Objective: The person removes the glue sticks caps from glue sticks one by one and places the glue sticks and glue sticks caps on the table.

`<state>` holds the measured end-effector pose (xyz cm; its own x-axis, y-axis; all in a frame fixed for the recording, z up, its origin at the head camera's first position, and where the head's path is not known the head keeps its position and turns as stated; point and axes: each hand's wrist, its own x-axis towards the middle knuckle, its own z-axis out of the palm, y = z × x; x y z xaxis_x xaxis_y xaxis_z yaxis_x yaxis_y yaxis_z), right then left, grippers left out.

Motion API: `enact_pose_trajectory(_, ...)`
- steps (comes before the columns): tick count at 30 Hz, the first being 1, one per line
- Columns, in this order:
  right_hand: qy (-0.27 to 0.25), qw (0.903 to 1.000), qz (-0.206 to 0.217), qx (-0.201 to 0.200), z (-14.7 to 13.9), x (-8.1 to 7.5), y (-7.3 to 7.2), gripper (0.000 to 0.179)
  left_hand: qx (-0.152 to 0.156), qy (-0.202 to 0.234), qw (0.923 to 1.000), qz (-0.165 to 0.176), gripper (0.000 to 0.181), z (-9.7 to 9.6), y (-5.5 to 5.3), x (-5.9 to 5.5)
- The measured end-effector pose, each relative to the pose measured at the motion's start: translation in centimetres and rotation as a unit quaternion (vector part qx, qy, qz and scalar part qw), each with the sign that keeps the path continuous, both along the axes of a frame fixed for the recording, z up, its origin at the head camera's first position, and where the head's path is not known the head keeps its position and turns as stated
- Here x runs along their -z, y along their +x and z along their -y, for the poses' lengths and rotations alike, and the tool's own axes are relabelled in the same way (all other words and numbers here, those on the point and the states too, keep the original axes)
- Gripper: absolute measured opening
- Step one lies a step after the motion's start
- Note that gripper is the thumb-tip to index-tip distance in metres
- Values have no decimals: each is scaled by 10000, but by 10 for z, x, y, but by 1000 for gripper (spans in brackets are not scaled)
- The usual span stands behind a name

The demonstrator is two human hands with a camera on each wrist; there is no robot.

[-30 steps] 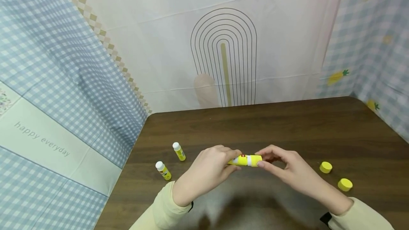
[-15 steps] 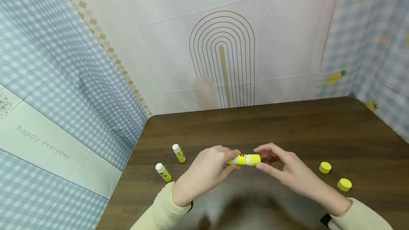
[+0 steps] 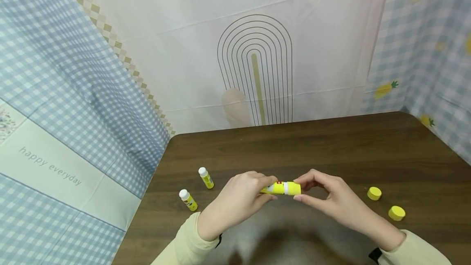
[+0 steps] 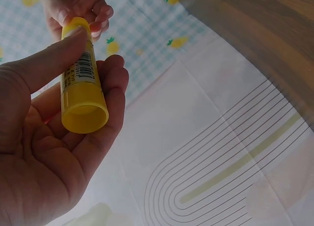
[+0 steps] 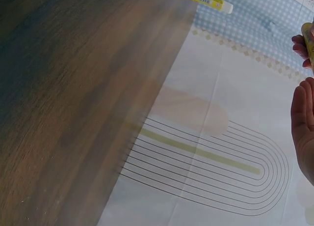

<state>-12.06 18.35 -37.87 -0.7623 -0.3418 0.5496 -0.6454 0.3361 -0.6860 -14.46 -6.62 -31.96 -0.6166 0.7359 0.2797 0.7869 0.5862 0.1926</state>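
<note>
In the head view a yellow glue stick [image 3: 276, 188] lies level above the table, gripped by my left hand [image 3: 243, 195] around its body. My right hand [image 3: 333, 193] has thumb and fingertips on either side of the stick's yellow cap [image 3: 294, 188], pinching it. A white band shows between cap and body. The left wrist view shows the stick's round yellow base [image 4: 84, 115] toward the camera, the left thumb along its side and the right hand [image 4: 81, 7] at the far end. In the right wrist view, only part of the right hand [image 5: 304, 123] shows at the edge.
Two glue sticks with white tops, a farther one [image 3: 206, 178] and a nearer one [image 3: 188, 199], stand on the left of the dark wooden table [image 3: 331, 142]. Two yellow caps, one farther [image 3: 374, 193] and one nearer [image 3: 396, 213], lie at right. Patterned cloths hang behind.
The right fingertips loosen and shift around the cap, then close in on it again. The glue stick stays in my left hand, dipping slightly. The table items stay put.
</note>
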Motion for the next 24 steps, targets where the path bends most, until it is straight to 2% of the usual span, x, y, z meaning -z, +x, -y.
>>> enact_pose_trajectory(15,23,9993,-375,-29,-1,5,-2,44,40,17,10000,13,27,1,-1,1)
enact_pose_trajectory(24,152,9990,-406,53,-8,7,1,46,112,82,9999,1,27,0,-2,5)
